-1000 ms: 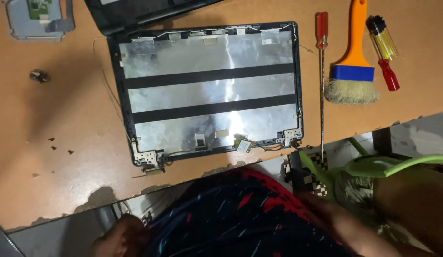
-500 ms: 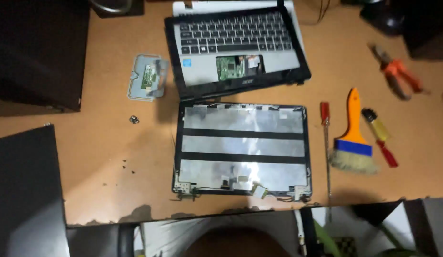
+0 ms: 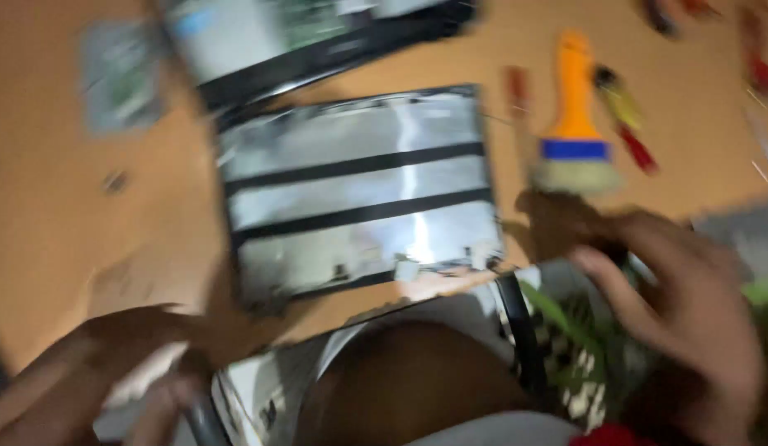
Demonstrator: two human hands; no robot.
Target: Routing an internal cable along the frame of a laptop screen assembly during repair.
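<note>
- Nearest, at six o'clock: saw a dark lap (image 3: 400, 380) below the table edge, with pale cloth around it and a black strap (image 3: 516, 330) running up beside it.
- At seven o'clock: made out the left hand (image 3: 144, 363), badly smeared by motion, low over the near edge of the table (image 3: 62, 223). Could not tell whether its fingers were apart or closed, nor whether anything was in them.
- At four o'clock: found the right hand (image 3: 681, 306) with fingers loosely spread, clamped on nothing that could be made out, above a green patterned thing (image 3: 582, 347). Noted something dark just beyond its fingertips, too blurred to name.
- Judged this a reach with both hands, well apart from each other, and not yet a hold.
- At the centre: saw the laptop lid shell (image 3: 359, 190) flat on the table, silver inside up, crossed by two black strips, its near edge between the two hands and touched by neither.
- Judged that any grip on the shell would call for both hands coming in to its near corners, clear of the loose bits by the hinges.
- At two o'clock: saw an orange-handled brush (image 3: 574, 116), bristles toward the right hand, with a yellow and red screwdriver (image 3: 623, 116) just beside it.
- At twelve o'clock, farthest: saw the laptop base (image 3: 318, 33), partly out of view.
</note>
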